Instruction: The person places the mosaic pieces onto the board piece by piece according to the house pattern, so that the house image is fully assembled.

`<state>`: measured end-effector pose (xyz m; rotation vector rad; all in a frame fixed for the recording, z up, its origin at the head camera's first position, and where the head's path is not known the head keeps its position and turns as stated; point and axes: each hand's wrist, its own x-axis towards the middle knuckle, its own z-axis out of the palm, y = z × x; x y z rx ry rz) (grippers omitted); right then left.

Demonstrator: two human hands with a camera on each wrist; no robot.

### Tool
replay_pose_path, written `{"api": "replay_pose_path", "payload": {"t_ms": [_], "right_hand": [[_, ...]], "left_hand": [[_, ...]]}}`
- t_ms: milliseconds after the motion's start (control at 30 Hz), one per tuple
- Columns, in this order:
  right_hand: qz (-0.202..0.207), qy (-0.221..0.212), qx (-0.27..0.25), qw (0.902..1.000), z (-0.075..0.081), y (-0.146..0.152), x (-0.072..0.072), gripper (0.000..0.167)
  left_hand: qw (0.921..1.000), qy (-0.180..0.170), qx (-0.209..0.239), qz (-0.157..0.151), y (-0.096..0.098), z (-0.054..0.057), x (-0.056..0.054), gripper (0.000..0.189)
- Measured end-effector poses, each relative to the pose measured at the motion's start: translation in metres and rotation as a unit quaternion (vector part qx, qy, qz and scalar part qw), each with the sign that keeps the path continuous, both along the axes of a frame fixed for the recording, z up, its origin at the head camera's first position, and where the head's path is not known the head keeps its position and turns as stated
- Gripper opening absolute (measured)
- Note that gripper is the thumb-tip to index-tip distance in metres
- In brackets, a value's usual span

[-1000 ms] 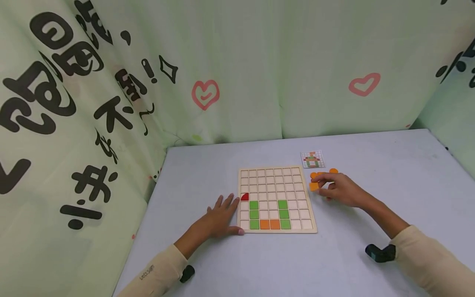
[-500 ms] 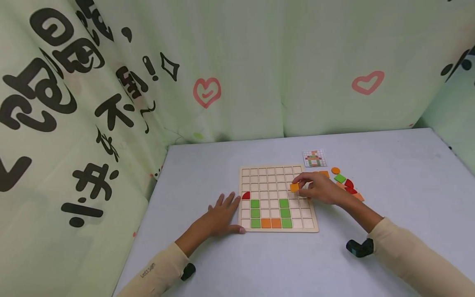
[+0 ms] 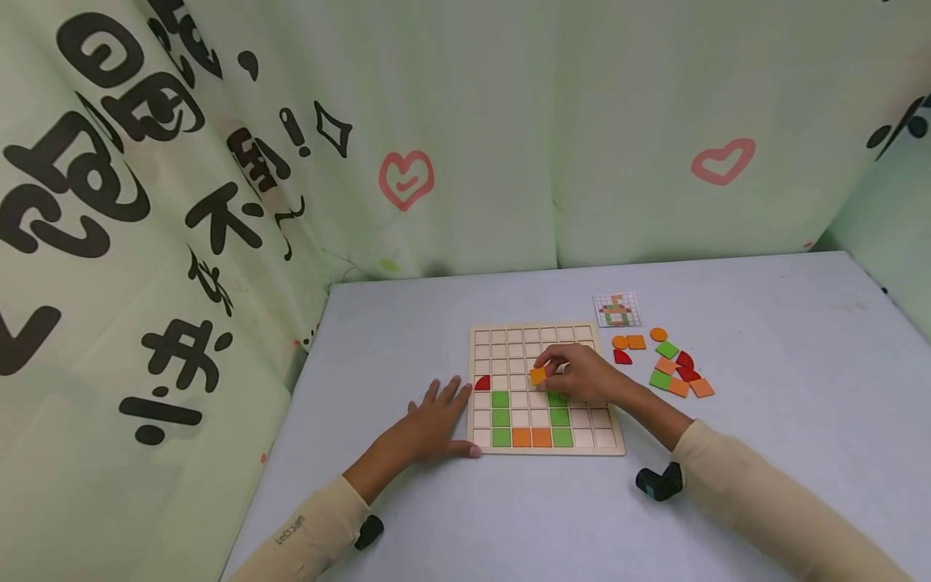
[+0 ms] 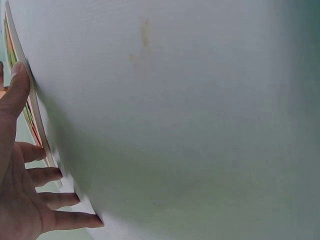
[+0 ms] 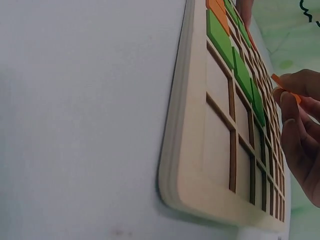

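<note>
A wooden grid board (image 3: 604,443) lies on the table with green and orange square tiles and one red quarter-round tile (image 3: 482,383) set in its cells. Over the middle of the board, my right hand (image 3: 582,373) pinches an orange square tile (image 3: 537,376) between thumb and fingers; the right wrist view shows that tile (image 5: 287,89) held edge-on above the cells. My left hand (image 3: 433,422) lies with spread, straight fingers at the board's left edge, its thumb at the near left corner. In the left wrist view its fingertips (image 4: 92,220) touch the table beside the board.
To the right of the board lie loose tiles: an orange round tile (image 3: 658,334), a green tile (image 3: 660,380), a red tile (image 3: 621,356) and several others. A small pattern card (image 3: 617,309) lies behind them. A pale curtain (image 3: 494,145) hangs beyond the white table (image 3: 553,517).
My right hand has brought the orange square tile from the loose pieces leftward over the middle of the board, uncovering those pieces. My left hand stays at the board's left edge.
</note>
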<state>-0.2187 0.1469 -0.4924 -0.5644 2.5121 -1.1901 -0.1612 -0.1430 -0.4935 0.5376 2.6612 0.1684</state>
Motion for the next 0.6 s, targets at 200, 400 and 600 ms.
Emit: {"api": "replay_pose_path", "payload": {"t_ms": [200, 400, 600], "right_hand": [[0.004, -0.009, 0.003, 0.9999, 0.0, -0.022, -0.003, 0.023], [0.008, -0.004, 0.018, 0.9998, 0.001, -0.041, -0.005, 0.022], [0.0, -0.001, 0.047, 0.9989, 0.0, -0.054, -0.001, 0.024]], "left_hand": [[1.0, -0.002, -0.003, 0.0, -0.001, 0.001, 0.0, 0.105], [1.0, -0.004, -0.001, 0.004, -0.002, 0.0, -0.001, 0.105], [1.0, -0.004, -0.003, -0.003, -0.002, -0.002, -0.003, 0.106]]}}
